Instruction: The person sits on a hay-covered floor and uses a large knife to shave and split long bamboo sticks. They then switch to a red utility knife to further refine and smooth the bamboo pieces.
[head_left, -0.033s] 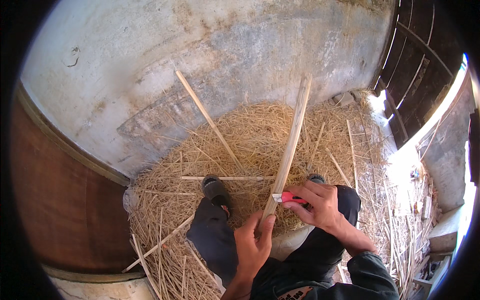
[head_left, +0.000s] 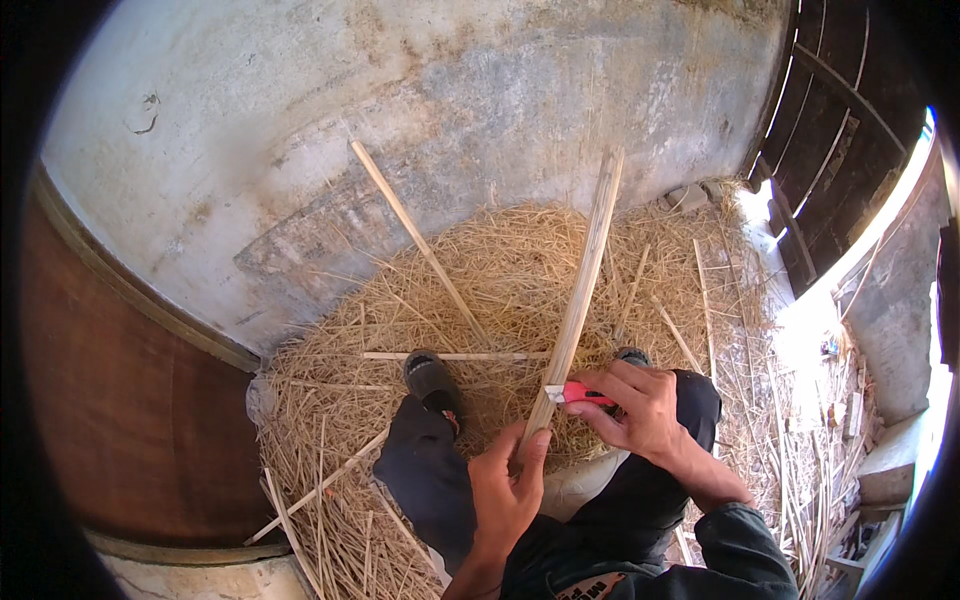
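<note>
A long pale wooden stick (head_left: 582, 280), which looks like split bamboo, slants up and away from my lap. My left hand (head_left: 506, 485) is closed around its near end, thumb along the side. In my right hand (head_left: 640, 410) is a red utility knife (head_left: 588, 394), gripped with the fingers wrapped over its handle. Its short metal blade touches the stick just beyond my left hand. The stick's far end rises in front of the wall, and part of its near end is hidden by my left fingers.
Straw and loose shavings (head_left: 520, 250) cover the floor around my shoes (head_left: 432, 380). Another pale stick (head_left: 420, 245) leans against the stained wall (head_left: 300, 120). Several thin strips lie about. A brown panel (head_left: 140, 420) stands at left; dark boards (head_left: 830, 110) are at far right.
</note>
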